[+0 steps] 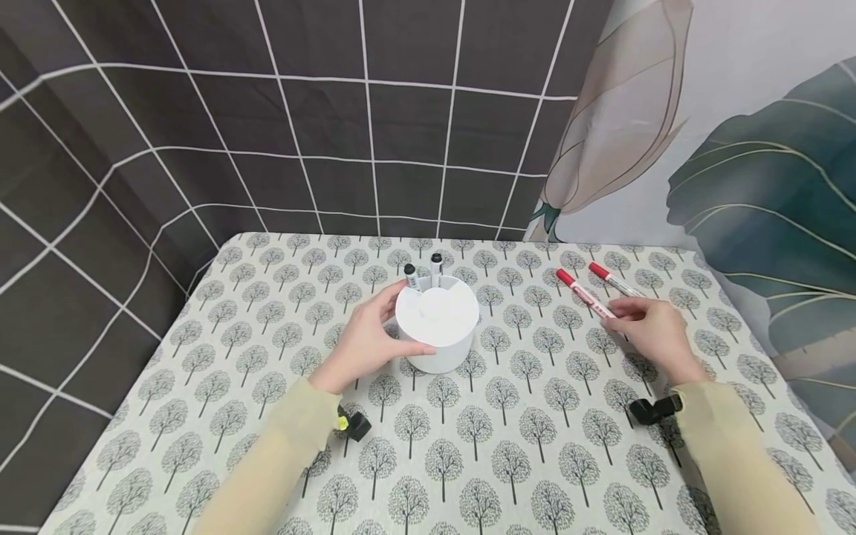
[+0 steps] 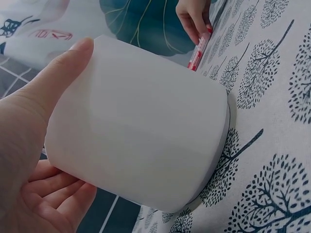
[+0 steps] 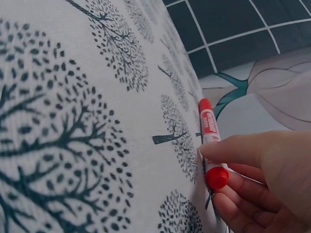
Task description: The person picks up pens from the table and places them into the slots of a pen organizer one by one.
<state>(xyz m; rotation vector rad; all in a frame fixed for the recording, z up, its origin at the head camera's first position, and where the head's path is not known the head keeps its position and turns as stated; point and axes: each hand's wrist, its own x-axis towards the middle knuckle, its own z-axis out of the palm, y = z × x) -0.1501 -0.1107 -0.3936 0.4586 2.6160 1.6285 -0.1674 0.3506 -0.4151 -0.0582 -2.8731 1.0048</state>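
A round white pen holder (image 1: pixel 443 352) stands upright on the table, with two black-capped markers, one at the left (image 1: pixel 412 278) and one beside it (image 1: pixel 436 267), poking out at its back. My left hand (image 1: pixel 364 338) grips the holder's left side, thumb in front and fingers behind; the left wrist view shows its smooth wall (image 2: pixel 141 121) close up. Over to the right, my right hand (image 1: pixel 652 332) pinches the near end of a red-capped marker (image 1: pixel 580 291) between thumb and fingers. Just beyond that hand lies a second red-capped marker (image 1: pixel 611 278), its near end partly hidden.
A pale cloth printed with dark trees (image 1: pixel 478 427) covers the table. Behind it hangs a dark curtain (image 1: pixel 321 119) with white grid lines, and a leaf-patterned curtain (image 1: pixel 742 163) hangs at the right. Each wrist wears a small black camera.
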